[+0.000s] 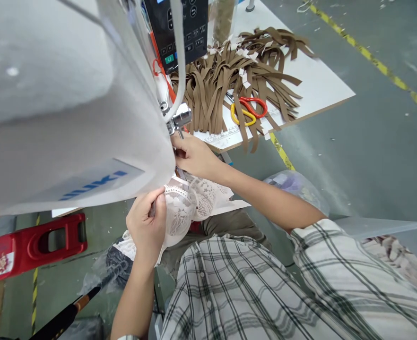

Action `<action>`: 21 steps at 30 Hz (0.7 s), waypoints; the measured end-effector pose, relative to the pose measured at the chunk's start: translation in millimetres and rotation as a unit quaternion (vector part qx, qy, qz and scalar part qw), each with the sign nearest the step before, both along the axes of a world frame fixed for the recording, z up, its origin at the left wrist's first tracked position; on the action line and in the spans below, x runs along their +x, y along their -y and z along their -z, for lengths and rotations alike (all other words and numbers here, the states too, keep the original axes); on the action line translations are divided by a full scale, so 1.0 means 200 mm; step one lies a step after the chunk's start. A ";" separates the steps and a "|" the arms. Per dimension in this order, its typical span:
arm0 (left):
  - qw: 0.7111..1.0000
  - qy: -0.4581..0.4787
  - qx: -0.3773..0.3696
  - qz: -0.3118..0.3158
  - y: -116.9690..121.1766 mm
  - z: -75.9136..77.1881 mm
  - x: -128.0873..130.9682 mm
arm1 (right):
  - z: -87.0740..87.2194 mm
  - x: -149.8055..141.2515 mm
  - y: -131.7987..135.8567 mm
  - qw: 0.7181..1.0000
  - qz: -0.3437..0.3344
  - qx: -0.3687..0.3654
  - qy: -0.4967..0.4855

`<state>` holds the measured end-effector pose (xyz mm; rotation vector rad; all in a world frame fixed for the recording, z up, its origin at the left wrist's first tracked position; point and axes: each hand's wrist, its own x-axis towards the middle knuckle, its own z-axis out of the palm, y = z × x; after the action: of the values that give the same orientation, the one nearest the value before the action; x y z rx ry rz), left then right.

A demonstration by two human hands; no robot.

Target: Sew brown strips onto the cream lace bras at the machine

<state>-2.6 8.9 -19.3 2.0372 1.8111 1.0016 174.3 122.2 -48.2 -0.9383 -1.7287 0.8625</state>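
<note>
A white lace bra [178, 213] hangs in front of me, below the head of a white sewing machine [77, 156]. My left hand [146, 219] pinches the bra's upper edge between thumb and fingers. My right hand [197, 158] is at the needle end of the machine, just under a metal fitting [180, 118]. Its fingers are curled together, and their tips are partly hidden by the machine head, so what they hold does not show. The second lace cup [208, 196] lies below my right wrist, over my lap.
Many brown fabric strips [208, 94] with white tags cover the white tabletop [322, 85]. Scissors [249, 111] with red and yellow handles lie among them. A black control panel [180, 33] stands behind. A red plastic stool [34, 245] is at the left, a plastic bag [297, 186] at the right.
</note>
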 end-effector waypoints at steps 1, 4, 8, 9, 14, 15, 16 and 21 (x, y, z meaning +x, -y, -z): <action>1.000 0.002 0.000 -0.002 0.00 0.00 0.00 | 0.00 0.00 0.00 1.000 0.000 -0.002 -0.001; 1.000 0.008 0.001 -0.006 0.00 0.00 -0.01 | -0.02 0.00 0.01 1.000 -0.004 -0.008 -0.005; 1.000 0.009 0.000 -0.005 0.00 0.00 -0.01 | -0.04 -0.01 0.02 1.000 -0.009 -0.014 -0.010; 1.000 0.008 0.001 -0.004 0.00 0.00 -0.02 | -0.04 -0.01 0.02 1.000 -0.009 -0.015 -0.010; 1.000 0.014 0.008 0.000 0.00 -0.01 -0.03 | -0.04 -0.02 0.03 1.000 -0.001 -0.018 -0.006; 1.000 0.016 0.008 0.000 0.00 -0.01 -0.04 | -0.05 -0.03 0.04 1.000 0.004 -0.020 -0.004; 1.000 0.019 0.007 0.000 0.00 -0.01 -0.04 | -0.05 -0.03 0.04 1.000 0.009 -0.022 -0.001; 0.999 0.046 -0.011 -0.012 0.00 0.00 -0.05 | -0.04 -0.05 0.06 0.999 0.027 -0.033 -0.010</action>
<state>-11.9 9.8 -19.6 1.9279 1.7959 1.0599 164.0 110.4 -41.0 -1.0130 -1.6598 0.8948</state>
